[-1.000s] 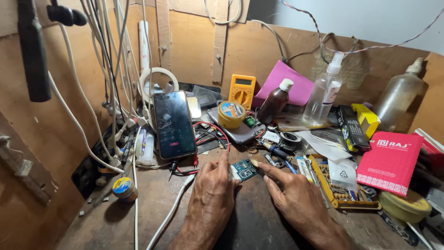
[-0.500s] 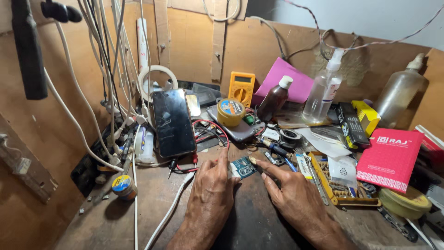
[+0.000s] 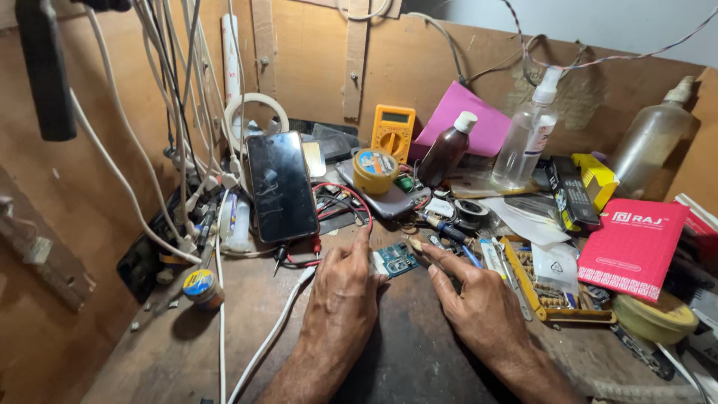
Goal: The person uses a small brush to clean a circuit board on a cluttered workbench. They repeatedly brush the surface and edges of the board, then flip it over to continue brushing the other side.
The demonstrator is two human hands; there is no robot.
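So this is mid-repair by the look of it: a small blue circuit board [image 3: 396, 261] sits flat on the tabletop [image 3: 187, 352] right in the middle, and both hands are on it. The left hand [image 3: 340, 299] rests palm down with its fingers curled loosely, the fingertips pressing the board's left edge to keep it put, not really gripping anything. The right hand [image 3: 479, 307] comes in from the right with the index finger stretched toward the board's near right corner; there seems to be a small pale bit at the fingertip, but it's too tiny to tell whether it's pinched or just touched. Judging from that, the board is out and being worked on bare, and nothing looks reassembled yet, so probably plenty is left. A dark phone [image 3: 282, 185] leans screen-up just beyond the left hand, with red and black probe leads [image 3: 299, 258] lying at its foot. Farther back there's a yellow multimeter [image 3: 393, 132], a roll of yellow tape [image 3: 375, 170], a brown bottle [image 3: 446, 151] and a clear spray bottle [image 3: 527, 138]. Off to the right sits a red box [image 3: 634, 243] and a tray of small parts [image 3: 542, 288]. The surface is worn, scuffed brown wood, seriously cluttered, with a white cable [image 3: 269, 337] snaking toward the near edge and a bundle of wires [image 3: 183, 112] hanging down the wooden back wall on the left.
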